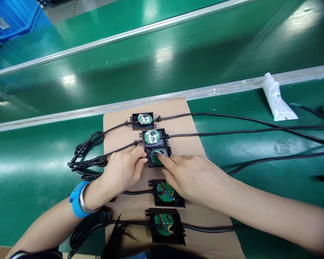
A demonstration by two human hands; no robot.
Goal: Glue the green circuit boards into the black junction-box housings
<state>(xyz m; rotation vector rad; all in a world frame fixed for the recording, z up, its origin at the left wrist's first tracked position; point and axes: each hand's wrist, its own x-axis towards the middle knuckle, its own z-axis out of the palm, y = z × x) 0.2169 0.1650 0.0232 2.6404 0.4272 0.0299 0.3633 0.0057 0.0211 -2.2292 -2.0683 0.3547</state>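
Note:
Several small black housings with round green circuit boards lie in a column on a brown cardboard sheet (178, 126), each with black cables running out. My left hand (122, 171) grips the left side of the third housing (158, 157), fingers curled against it. My right hand (191, 176) presses its index finger onto that housing's green board, the other fingers folded. The two far housings (143, 120) (153, 137) show boards with white parts. The two near housings (166, 193) (166, 225) show coloured wires on their boards.
A coil of black cable (88, 154) lies left of the cardboard. Long black cables (259, 131) run off to the right. A white tube (277, 99) rests at the metal rail (70, 115) of the green conveyor belt. Blue crates (10, 18) stand at the far left.

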